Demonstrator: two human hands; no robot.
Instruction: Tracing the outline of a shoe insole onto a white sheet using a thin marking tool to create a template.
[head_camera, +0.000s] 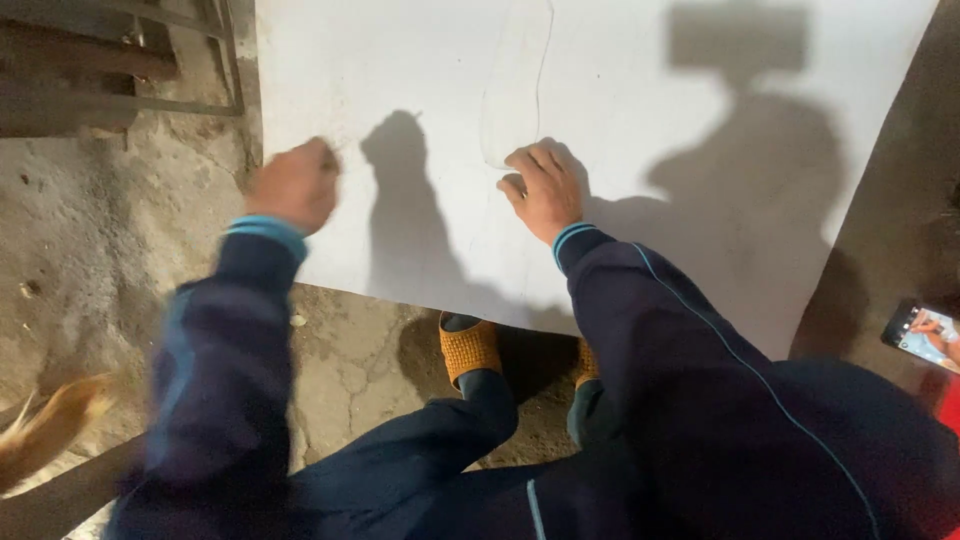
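One large white sheet (640, 130) bears a faint pencilled outline.

light: harsh, from behind | shadows: hard, on white sheet (640, 120) | blur: left hand (293, 186) smeared | corners: dim

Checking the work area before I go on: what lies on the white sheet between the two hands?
Head view: between the left hand and right hand, the white sheet is bare except for a hand's shadow and a faint pencil outline.
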